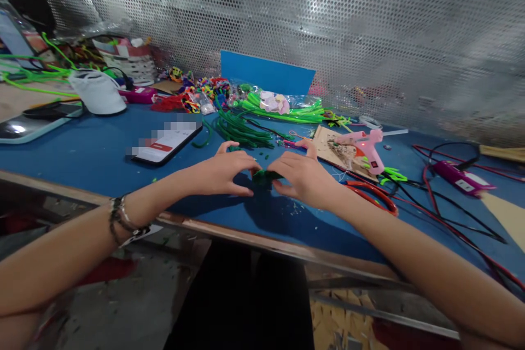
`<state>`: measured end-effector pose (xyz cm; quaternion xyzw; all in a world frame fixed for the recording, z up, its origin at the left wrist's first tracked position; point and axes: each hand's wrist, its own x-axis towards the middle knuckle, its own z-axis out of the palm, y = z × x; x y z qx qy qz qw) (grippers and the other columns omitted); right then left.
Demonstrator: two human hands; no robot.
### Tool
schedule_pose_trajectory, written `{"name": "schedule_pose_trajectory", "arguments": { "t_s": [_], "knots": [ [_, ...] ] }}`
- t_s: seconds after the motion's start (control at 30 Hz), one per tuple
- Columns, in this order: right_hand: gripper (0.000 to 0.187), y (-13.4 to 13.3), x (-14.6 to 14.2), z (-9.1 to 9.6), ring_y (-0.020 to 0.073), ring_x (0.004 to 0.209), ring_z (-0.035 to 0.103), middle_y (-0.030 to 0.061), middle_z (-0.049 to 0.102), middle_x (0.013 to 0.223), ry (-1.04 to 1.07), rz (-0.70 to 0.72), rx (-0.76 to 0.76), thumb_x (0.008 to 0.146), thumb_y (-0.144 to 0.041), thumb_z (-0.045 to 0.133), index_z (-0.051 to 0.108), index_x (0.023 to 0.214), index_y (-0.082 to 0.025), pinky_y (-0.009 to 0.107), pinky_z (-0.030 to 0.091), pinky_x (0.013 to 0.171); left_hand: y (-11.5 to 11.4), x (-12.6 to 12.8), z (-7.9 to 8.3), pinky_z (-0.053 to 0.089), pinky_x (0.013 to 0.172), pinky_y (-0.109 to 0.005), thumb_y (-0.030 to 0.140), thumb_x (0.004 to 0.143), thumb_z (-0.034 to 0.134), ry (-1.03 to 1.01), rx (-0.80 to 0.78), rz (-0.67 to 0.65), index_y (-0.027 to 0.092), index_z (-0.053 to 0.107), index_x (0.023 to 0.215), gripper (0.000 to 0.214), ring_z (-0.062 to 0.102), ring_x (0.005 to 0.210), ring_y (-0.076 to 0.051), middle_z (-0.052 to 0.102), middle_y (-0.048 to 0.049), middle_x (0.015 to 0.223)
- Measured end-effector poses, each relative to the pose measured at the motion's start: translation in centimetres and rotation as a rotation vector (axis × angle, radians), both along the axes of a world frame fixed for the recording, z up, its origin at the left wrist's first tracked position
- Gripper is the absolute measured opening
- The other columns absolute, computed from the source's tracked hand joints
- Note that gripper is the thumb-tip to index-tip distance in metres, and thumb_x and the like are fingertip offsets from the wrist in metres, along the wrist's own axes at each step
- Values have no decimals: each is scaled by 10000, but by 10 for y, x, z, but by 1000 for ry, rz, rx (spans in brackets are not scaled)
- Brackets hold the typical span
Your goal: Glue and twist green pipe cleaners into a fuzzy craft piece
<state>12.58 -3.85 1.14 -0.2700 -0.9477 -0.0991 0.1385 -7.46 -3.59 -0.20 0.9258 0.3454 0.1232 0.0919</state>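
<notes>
A small fuzzy dark green piece (261, 176), apparently bent pipe cleaner, is between my two hands, just over the blue table (229, 219). My right hand (305, 178) has its thumb and fingers curled round the right end of it. At its left end is the index fingertip of my left hand (229, 172), touching or nearly so. The left thumb hangs lower, apart from the fingers. Behind my hands lies a bundle of dark green pipe cleaners (241, 130). The piece's exact shape is partly hidden by my fingers.
A phone (166, 142) lies left of my hands. On the right, a pink glue gun (371, 150) rests on a cardboard piece (326, 145), near red-orange scissor handles (375, 197) and cables (443, 219). Bagged light green pipe cleaners (299, 114) and a white cap (97, 92) stand farther back.
</notes>
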Motion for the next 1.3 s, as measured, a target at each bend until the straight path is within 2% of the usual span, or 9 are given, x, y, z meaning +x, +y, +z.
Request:
{"name": "schedule_pose_trajectory", "arguments": {
  "t_s": [0.23, 0.4, 0.5, 0.67, 0.9, 1.03, 1.13, 1.23, 1.3],
  "knots": [
    [102, -6, 15, 4, 142, 714, 575, -8, 642, 797, 434, -148, -52, 719, -176, 499, 533, 813, -197, 376, 218, 855, -5, 16, 15, 183, 847, -328, 366, 760, 507, -243, 248, 67, 196, 531, 890, 215, 524, 838, -137, 588, 12, 878],
    [207, -12, 33, 10, 187, 815, 576, 31, 645, 888, 418, -161, 55, 715, -280, 545, 516, 904, -202, 417, 206, 890, -1, 35, 23, 193, 831, -332, 279, 752, 533, -266, 500, 31, 191, 563, 804, 107, 535, 742, -125, 612, 15, 785],
    [201, -14, 43, 13, 178, 816, 581, 31, 650, 864, 364, -129, 89, 729, -306, 555, 526, 897, -201, 391, 270, 855, 1, 46, 25, 191, 838, -339, 238, 752, 515, -209, 582, 3, 188, 567, 749, 72, 528, 723, -124, 612, 16, 746],
    [96, -17, 51, 9, 142, 734, 586, 22, 650, 784, 410, -100, 6, 759, -236, 532, 544, 838, -183, 307, 370, 722, 2, 54, 21, 189, 809, -328, 272, 747, 517, -256, 528, -52, 188, 549, 715, 95, 518, 692, -112, 593, 32, 704],
    [49, -25, 49, 0, 103, 636, 566, -24, 632, 703, 544, -131, -185, 771, -225, 523, 549, 793, -189, 331, 285, 837, -1, 52, 10, 187, 794, -298, 422, 733, 527, -405, 238, -79, 196, 558, 753, 229, 521, 703, -102, 588, 39, 735],
    [60, -27, 47, -1, 82, 610, 553, -39, 620, 678, 586, -119, -294, 784, -206, 498, 549, 757, -188, 264, 328, 723, -2, 51, 9, 181, 799, -288, 454, 702, 550, -420, 103, -76, 206, 575, 733, 251, 520, 691, -96, 592, 53, 715],
    [87, -28, 46, -1, 78, 592, 541, -37, 613, 675, 610, -119, -360, 795, -211, 474, 542, 742, -191, 246, 339, 668, -1, 52, 7, 177, 802, -290, 455, 699, 556, -405, 81, -94, 205, 586, 731, 254, 523, 694, -95, 603, 55, 719],
    [110, -27, 46, -2, 99, 635, 543, -21, 612, 706, 621, -123, -350, 807, -264, 446, 528, 781, -195, 289, 324, 750, -1, 52, 4, 175, 797, -288, 434, 717, 549, -378, 100, -84, 203, 590, 689, 237, 519, 680, -82, 602, 67, 691],
    [207, -26, 47, -2, 132, 707, 545, 10, 613, 777, 608, -111, -325, 792, -374, 447, 511, 870, -193, 327, 303, 794, 0, 52, 3, 178, 785, -289, 431, 738, 526, -368, 133, -47, 203, 592, 675, 245, 511, 667, -78, 595, 68, 661]
  ]
}}
